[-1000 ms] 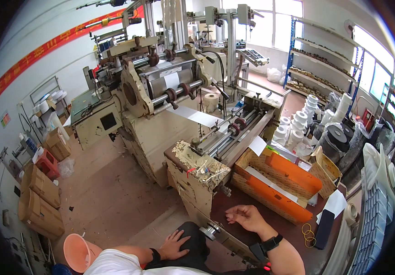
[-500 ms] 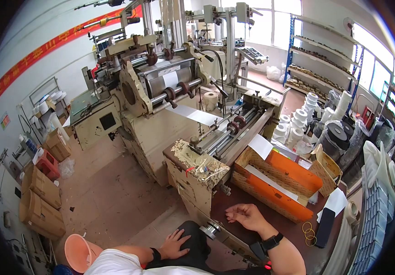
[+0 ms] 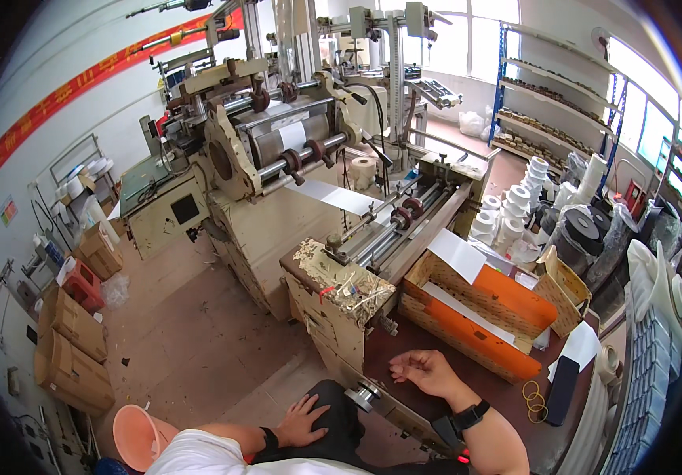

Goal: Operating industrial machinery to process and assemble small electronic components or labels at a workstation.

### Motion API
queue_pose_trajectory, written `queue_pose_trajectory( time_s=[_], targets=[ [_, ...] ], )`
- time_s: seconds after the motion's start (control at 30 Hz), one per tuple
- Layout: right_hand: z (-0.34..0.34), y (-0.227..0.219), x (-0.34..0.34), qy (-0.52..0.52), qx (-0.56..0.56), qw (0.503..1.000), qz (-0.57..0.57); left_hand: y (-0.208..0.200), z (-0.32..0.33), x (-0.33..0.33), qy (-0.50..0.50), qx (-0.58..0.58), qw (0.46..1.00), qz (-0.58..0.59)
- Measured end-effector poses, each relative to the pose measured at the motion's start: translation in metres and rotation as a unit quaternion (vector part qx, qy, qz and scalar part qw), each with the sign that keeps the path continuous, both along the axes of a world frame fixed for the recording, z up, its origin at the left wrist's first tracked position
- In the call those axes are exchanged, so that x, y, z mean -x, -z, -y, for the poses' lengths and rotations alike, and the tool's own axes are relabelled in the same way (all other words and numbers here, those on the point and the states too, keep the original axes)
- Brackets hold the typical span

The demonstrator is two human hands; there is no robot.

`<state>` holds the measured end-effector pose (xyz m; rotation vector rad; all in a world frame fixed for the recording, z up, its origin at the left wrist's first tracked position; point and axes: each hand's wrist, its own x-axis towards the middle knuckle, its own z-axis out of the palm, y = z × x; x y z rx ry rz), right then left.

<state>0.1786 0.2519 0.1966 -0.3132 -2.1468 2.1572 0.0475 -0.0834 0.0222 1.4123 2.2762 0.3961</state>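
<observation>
Matt cloth trousers (image 3: 336,402), shiny metal wheel (image 3: 364,395)

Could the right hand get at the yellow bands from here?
Likely yes: the right hand holds nothing visible, and brown tabletop lies between it and the yellow bands, with nothing blocking.

Orange box (image 3: 476,336), open-topped; on brown tabletop (image 3: 503,400)
</observation>
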Motion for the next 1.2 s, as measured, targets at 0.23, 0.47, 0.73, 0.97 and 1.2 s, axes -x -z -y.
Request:
queue_pose_trajectory(
  time_s=[0.23,0.47,0.73,0.97,1.2],
  targets=[
    [-0.002,0.002,0.001,0.001,0.008,1.000,0.000,-0.004,-0.002,0.002,0.005,0.026,1.000,0.009],
    [-0.002,0.002,0.000,-0.006,0.001,1.000,-0.003,-0.004,-0.002,0.001,0.005,0.037,0.999,0.012],
    [-0.001,0.003,0.000,-0.003,0.022,1.000,-0.010,-0.003,-0.002,0.001,0.004,0.019,1.000,0.016],
    [-0.002,0.005,0.002,-0.005,0.008,1.000,-0.010,-0.004,-0.002,0.002,0.000,0.014,1.000,0.021],
    [-0.002,0.008,0.001,-0.004,0.017,1.000,-0.018,-0.005,-0.003,0.001,-0.002,0.024,0.999,0.025]
  ],
)
